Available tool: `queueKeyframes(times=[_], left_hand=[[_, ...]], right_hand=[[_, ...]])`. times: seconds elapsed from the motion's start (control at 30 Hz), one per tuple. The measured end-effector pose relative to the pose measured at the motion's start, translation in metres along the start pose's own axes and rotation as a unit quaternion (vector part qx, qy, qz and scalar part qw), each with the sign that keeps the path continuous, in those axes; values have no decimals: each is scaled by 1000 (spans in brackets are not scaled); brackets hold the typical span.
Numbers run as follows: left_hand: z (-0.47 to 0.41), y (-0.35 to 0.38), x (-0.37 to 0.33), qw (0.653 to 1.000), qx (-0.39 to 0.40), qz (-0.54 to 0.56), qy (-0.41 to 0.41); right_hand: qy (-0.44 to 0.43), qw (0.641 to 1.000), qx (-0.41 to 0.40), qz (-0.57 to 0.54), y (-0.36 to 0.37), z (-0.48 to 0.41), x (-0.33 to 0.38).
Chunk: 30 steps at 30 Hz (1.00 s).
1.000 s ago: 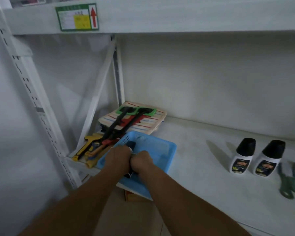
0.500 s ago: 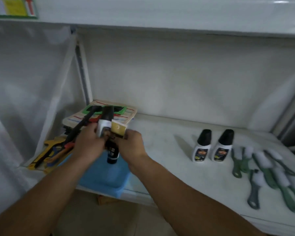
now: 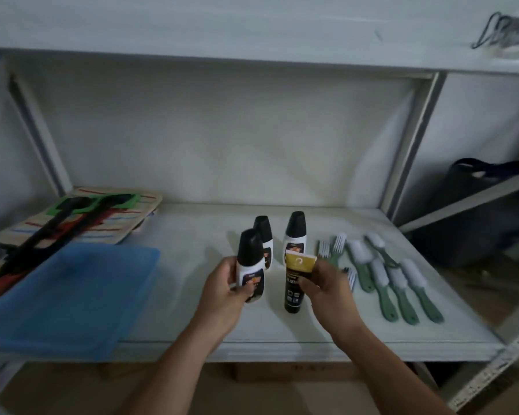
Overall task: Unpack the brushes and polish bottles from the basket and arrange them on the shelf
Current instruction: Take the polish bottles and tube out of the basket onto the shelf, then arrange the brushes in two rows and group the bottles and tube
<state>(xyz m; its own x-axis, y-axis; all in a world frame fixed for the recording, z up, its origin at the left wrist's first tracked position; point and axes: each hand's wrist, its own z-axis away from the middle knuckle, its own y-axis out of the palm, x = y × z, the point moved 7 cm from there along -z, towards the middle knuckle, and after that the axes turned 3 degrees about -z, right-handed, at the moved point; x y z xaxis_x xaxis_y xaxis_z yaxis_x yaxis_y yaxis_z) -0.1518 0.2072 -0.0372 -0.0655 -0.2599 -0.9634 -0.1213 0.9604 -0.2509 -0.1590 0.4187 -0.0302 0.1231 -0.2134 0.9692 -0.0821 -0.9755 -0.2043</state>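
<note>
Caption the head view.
Left hand and right hand each carry a polish bottle toward two white black-capped bottles shelved.

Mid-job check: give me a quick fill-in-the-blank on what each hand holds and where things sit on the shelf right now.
1. The left hand grips a white polish bottle with a ____ cap.
2. The right hand holds a black tube with a ____ top.
3. Behind the hands, ____ white polish bottles stand upright on the white shelf.
4. The green-handled brushes lie to the ____ of those bottles.

Missing words: black; gold; two; right
</note>
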Motion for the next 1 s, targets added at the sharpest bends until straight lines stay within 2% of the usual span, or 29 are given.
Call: queueKeyframes(times=[0.2, 0.37, 0.53, 0.63, 0.73, 0.8, 0.83, 0.87, 0.93, 1.0], left_hand=[[-6, 26, 22, 998, 46, -18, -27], [-11, 22, 30, 999, 19, -44, -25], [-12, 15, 31, 997, -4, -74, -25], [-7, 17, 37, 994, 4, -88, -69], [5, 4, 28, 984, -73, -131, -100], [25, -9, -4, 956, -169, -227, -72], [39, -4, -25, 953, -187, -235, -37], [50, 11, -45, 961, -164, -223, 5], [61, 65, -70, 973, -48, -213, 77], [57, 126, -74, 956, 71, -257, 124]], right_hand=[[1, 999, 11, 43, 2, -14, -26], [18, 989, 34, 145, 13, -10, -43], [14, 989, 42, 143, 22, -12, -34], [18, 987, 64, 149, 17, -6, -33], [13, 988, 41, 149, -19, -7, -27], [-4, 987, -12, 163, -65, -13, -18], [-10, 983, -41, 179, -91, -16, -16], [-12, 978, -70, 198, -119, -20, -15], [3, 964, -111, 241, -167, -32, -24], [46, 948, -124, 291, -202, -47, -43]])
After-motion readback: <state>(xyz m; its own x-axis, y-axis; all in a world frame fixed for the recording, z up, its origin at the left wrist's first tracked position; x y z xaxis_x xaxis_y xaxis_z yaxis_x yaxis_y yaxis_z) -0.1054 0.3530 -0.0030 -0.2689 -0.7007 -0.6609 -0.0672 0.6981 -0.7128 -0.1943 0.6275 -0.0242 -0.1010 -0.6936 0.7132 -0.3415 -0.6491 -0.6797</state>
